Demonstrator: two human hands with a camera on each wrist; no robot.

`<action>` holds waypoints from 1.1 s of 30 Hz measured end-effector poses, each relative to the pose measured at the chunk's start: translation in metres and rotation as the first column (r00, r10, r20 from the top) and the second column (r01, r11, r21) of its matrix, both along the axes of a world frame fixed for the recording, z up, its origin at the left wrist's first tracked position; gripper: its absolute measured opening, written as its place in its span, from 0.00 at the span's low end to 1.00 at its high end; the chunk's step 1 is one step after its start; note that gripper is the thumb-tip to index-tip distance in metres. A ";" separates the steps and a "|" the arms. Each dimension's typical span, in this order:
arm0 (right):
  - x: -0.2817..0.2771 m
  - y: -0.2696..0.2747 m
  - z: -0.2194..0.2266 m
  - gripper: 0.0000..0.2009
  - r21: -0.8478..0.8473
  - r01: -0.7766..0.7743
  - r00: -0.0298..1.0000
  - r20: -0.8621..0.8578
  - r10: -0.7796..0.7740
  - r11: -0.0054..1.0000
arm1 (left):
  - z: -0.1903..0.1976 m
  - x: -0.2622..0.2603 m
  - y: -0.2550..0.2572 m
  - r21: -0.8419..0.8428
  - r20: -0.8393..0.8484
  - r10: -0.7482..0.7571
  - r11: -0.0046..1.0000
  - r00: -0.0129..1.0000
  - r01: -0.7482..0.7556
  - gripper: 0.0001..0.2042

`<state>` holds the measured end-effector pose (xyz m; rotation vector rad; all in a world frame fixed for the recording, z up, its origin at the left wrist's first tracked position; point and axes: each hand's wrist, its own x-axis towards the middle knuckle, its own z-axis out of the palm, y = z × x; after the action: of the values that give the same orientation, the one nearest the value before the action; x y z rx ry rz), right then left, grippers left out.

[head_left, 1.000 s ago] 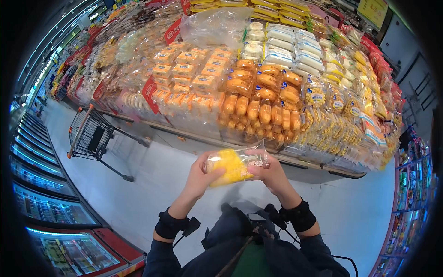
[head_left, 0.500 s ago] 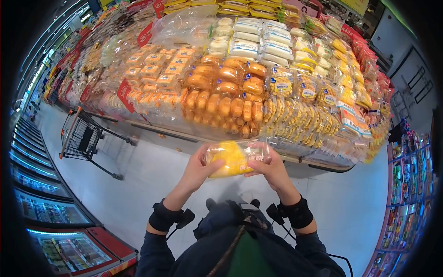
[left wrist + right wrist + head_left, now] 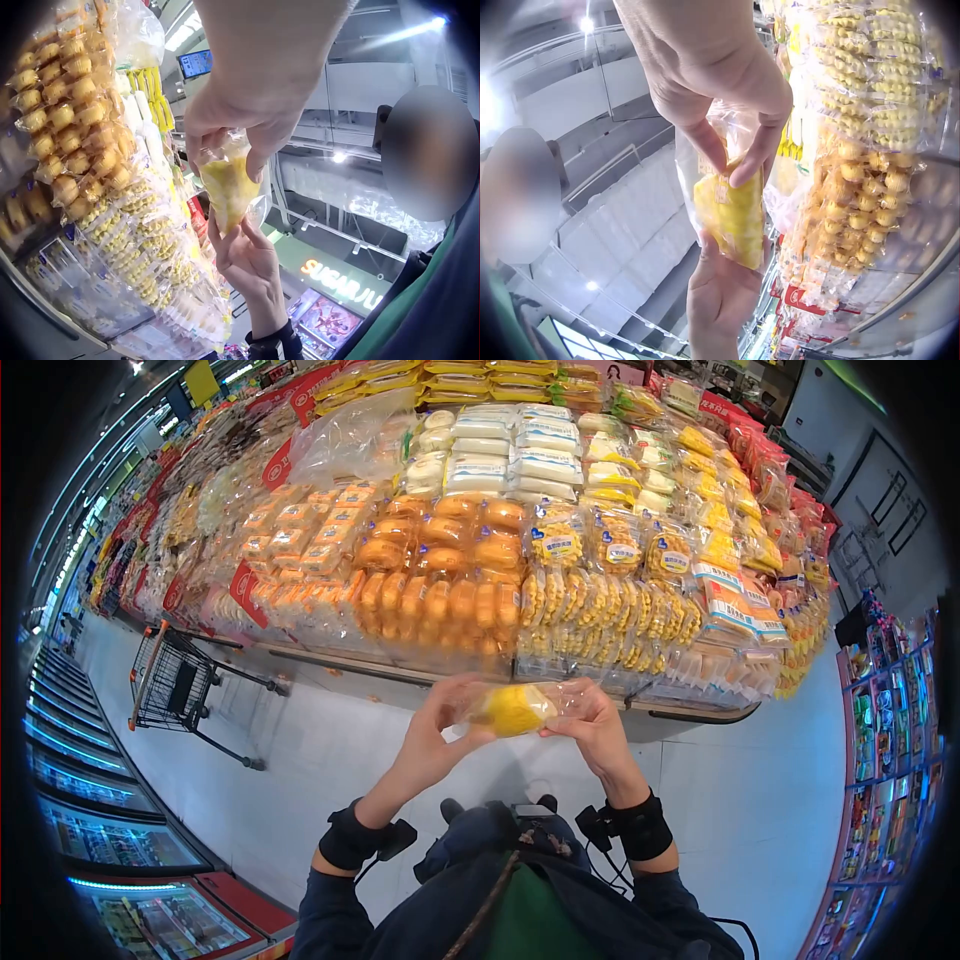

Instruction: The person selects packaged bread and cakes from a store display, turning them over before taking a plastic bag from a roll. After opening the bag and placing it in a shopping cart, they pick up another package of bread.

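Note:
A clear plastic packet of yellow bread or cake (image 3: 515, 712) is held up in front of the body between both hands. My left hand (image 3: 432, 732) grips its left end, thumb on the near side and fingers behind. At the right end, the thumb and fingers of my right hand (image 3: 600, 734) pinch the wrapper. In the left wrist view the yellow packet (image 3: 228, 184) spans from one hand to the other. Small print shows through the film of the packet (image 3: 735, 214) in the right wrist view.
Ahead stands a long display counter piled with wrapped goods: orange-brown buns (image 3: 440, 605), yellow waffle-like packs (image 3: 610, 610) and white packs (image 3: 490, 455). A shopping cart (image 3: 180, 685) is at left, beyond glass-topped freezers (image 3: 160, 920). Shelves (image 3: 890, 760) line the right side.
The packet has been tipped in the hands, its broad face now foreshortened. The counter and cart have shifted left in the head view.

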<state>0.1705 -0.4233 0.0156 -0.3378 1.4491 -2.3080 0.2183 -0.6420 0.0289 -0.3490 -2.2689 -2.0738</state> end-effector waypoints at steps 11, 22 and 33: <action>0.005 0.016 0.001 0.18 -0.098 -0.109 0.969 0.213 0.128 0.989 | -0.006 -0.008 -0.031 -0.583 -0.788 -0.269 0.614 0.554 -0.531 0.22; 0.016 0.002 0.021 0.34 -0.329 -0.146 0.989 -0.032 0.143 0.933 | 0.001 0.014 -0.015 -0.344 -0.392 -0.042 0.933 0.919 -0.104 0.16; 0.017 0.006 0.000 0.18 -0.110 -0.107 0.994 0.021 0.110 0.988 | -0.005 0.014 -0.013 0.306 0.264 -0.163 0.949 0.951 0.078 0.20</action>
<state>0.1879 -0.4168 0.0158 -0.4044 1.2627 -2.2992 0.2318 -0.6552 0.0237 -0.1858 -2.0705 -2.6344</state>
